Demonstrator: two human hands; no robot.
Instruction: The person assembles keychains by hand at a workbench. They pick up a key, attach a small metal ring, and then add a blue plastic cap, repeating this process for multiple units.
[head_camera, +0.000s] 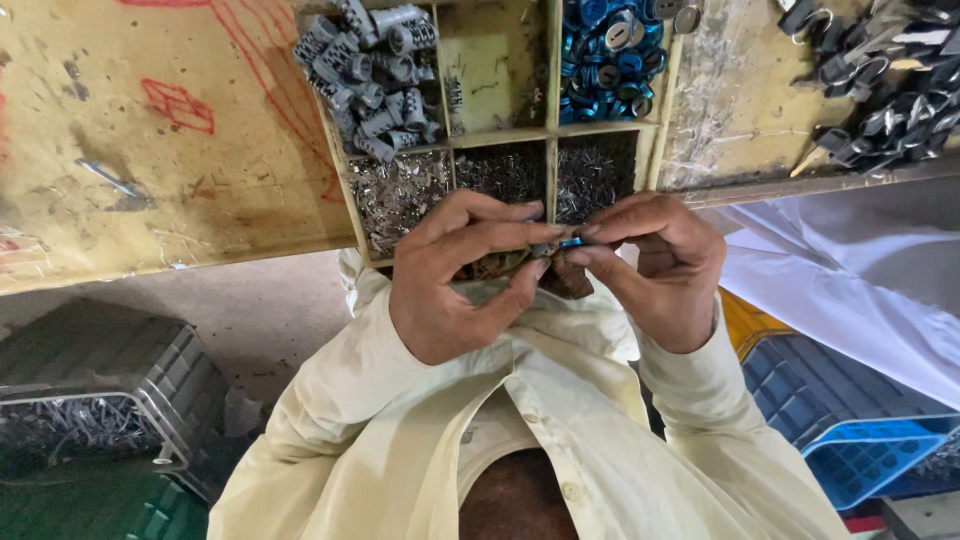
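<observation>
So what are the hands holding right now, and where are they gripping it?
A small blue part, pinched between the fingertips of the left hand and the right hand; where on it is hidden.

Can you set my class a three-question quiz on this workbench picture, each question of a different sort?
1. True or false: the left hand and right hand meet at a small blue part.
2. Which tray compartment holds the blue caps?
A. top right
B. top left
C. bottom middle
3. Fill in: the top left compartment holds grey ____.

Key:
1. True; fingers of both hands pinch it.
2. A.
3. Cylinders.
</observation>
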